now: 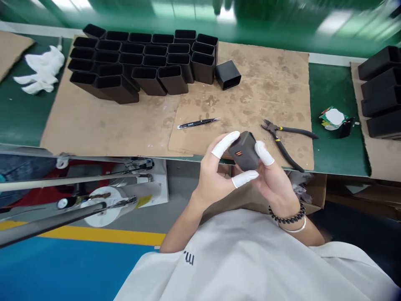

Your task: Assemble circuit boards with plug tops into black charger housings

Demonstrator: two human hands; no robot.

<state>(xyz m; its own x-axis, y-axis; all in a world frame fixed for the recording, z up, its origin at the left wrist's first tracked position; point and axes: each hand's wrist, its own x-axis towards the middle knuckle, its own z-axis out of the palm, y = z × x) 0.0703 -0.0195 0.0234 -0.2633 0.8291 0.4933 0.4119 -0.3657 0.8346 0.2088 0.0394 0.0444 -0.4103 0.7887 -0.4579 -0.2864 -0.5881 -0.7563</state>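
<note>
Between my two hands is a small black plastic housing (pixel 244 151), tilted, with orange metal strips showing in a slot on its face. My left hand (pixel 216 171) grips its left side, thumb below and forefinger along the top edge, both in white finger cots. Closed on the right side is my right hand (pixel 272 179), its white-capped thumb pressed at the upper right corner. Just beyond them on the cardboard lie black tweezers (pixel 199 123). Diagonal cutters (pixel 282 140) with black handles and yellow bands rest right of my hands, jaws pointing left.
Several open black housings (pixel 153 62) stand in rows on the cardboard (pixel 263 83), with one housing (pixel 228 75) lying apart. White cloth (pixel 42 69) sits at far left. A green-and-white part (pixel 333 118) and more black housings (pixel 384 94) are at right. An air hose fitting (pixel 100 205) hangs lower left.
</note>
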